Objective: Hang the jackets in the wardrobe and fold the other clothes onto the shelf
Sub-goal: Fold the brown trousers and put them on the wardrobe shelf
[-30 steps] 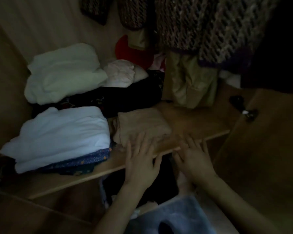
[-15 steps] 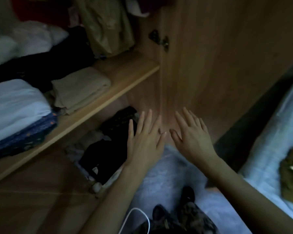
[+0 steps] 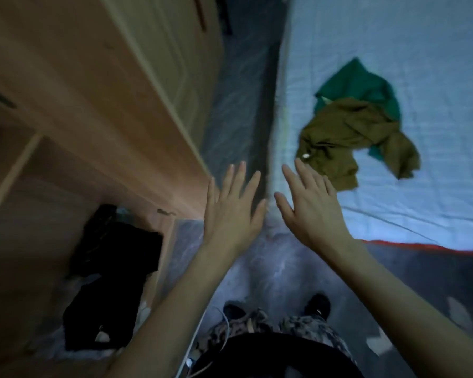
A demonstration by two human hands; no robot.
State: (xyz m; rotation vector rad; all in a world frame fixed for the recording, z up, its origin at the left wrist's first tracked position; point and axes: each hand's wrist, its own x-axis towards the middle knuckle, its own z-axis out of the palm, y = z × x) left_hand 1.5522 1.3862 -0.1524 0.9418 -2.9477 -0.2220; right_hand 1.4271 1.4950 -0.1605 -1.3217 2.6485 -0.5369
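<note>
two empty hands raised between wardrobe and bed

left hand and right hand spread flat, holding nothing; beyond the right hand, olive garment lies crumpled over green garment on the bed; wardrobe stands left.

A home bedroom: a wooden wardrobe stands beside a bed with pale blue sheet strewn with crumpled olive and green clothes.
</note>
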